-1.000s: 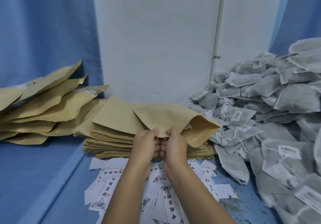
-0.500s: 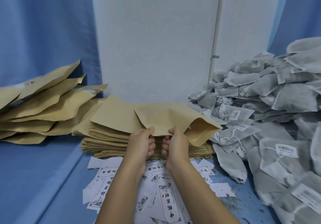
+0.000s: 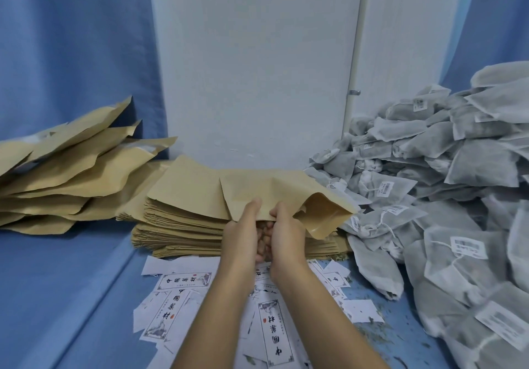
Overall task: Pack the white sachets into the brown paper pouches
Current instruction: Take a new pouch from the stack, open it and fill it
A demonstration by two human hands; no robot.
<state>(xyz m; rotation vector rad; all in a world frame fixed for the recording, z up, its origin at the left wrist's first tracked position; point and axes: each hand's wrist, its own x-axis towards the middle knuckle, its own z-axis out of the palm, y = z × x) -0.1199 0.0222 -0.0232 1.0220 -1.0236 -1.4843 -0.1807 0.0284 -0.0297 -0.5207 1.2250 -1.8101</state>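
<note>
Fingers of left hand (image 3: 242, 234) and right hand (image 3: 287, 234) pinch the brown pouch (image 3: 257, 191), half hidden beneath it; open blue table (image 3: 71, 283) lower left.

- One wide-angle camera, worn on the person's head, looks forward and down toward a white wall panel (image 3: 257, 68).
- It sits close: both forearms reach in from the bottom edge, the left hand (image 3: 243, 235) and right hand (image 3: 287, 234) gripping a brown pouch (image 3: 272, 189) near frame centre.
- White sachets (image 3: 472, 168) fill the right edge.
</note>
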